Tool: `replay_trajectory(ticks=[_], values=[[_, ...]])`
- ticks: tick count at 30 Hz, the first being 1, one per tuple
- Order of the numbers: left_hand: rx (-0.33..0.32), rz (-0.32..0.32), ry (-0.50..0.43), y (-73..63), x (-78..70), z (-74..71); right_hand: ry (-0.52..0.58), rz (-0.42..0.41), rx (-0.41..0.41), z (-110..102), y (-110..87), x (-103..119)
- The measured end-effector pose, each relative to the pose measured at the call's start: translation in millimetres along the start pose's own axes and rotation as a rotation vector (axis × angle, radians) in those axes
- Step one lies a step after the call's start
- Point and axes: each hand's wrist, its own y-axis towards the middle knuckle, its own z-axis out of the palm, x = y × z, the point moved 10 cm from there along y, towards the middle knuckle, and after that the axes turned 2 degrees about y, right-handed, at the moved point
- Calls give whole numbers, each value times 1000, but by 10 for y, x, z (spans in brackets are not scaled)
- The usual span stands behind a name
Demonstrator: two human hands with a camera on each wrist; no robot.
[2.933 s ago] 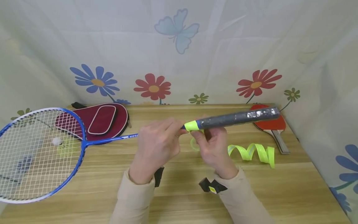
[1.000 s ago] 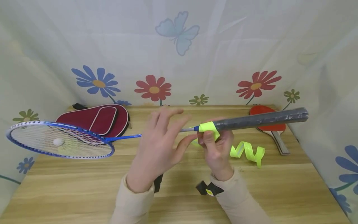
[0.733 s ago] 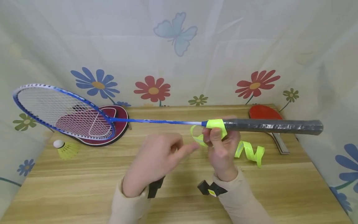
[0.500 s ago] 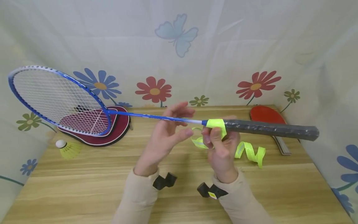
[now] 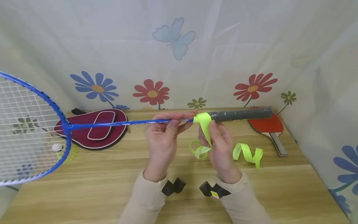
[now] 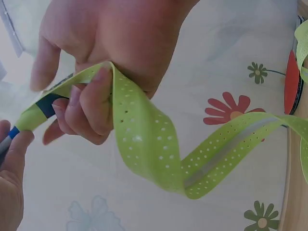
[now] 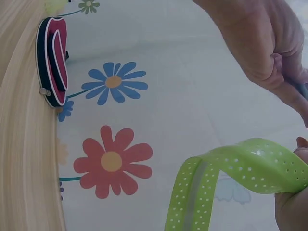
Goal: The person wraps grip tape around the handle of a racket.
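Observation:
A blue and white badminton racket [image 5: 112, 124] is held level above the table, its strung head running off the left edge of the head view. My left hand [image 5: 162, 137] holds the shaft between thumb and fingers, close to the handle. Neon-yellow perforated grip tape [image 5: 206, 127] wraps the top end of the dark grey handle [image 5: 241, 114]. My right hand [image 5: 221, 143] pinches the tape just below the handle. From there the loose tape [image 6: 147, 134] hangs in twisted curls, seen large in the left wrist view.
On the wooden table [image 5: 179, 199], a maroon paddle case [image 5: 79, 130] lies back left. A yellow shuttlecock [image 5: 58, 148] sits behind the racket strings. At the right is a red table tennis paddle [image 5: 267, 124], partly behind the handle. A flowered curtain [image 5: 179, 74] stands behind.
My left hand, off the racket moments ago, has taken the shaft again. The racket has turned about its shaft and shifted left. My right hand now draws the tape downward from the handle.

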Motion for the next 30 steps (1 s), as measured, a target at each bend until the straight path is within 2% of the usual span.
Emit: replay_trajectory(ticks=[3, 6, 11, 14, 16, 20, 24, 27, 30], values=[[-39, 36, 52, -14, -80, -24, -79, 8, -8, -19, -8, -40], [-79, 40, 59, -26, -104, -53, -106, 20, -23, -34, -8, -72], [-159, -30, 17, -59, -36, -103, 13, 29, -54, -67, -17, -101], [-182, -68, 45, -89, 8, -99, 52, -16, -70, -95, -25, -77], [-184, -65, 90, -103, 13, -89, 55, -35, -78, -107, -18, -71], [-171, -21, 163, -109, -19, -61, 56, -54, -78, -113, 2, -71], [-152, 27, 191, -100, -57, -29, 77, -52, -66, -101, 8, -80], [-80, 74, 159, -85, -58, 53, 95, -25, -77, -97, -4, -108], [20, 81, 83, -81, -12, 159, 112, 1, -103, -94, -24, -134]])
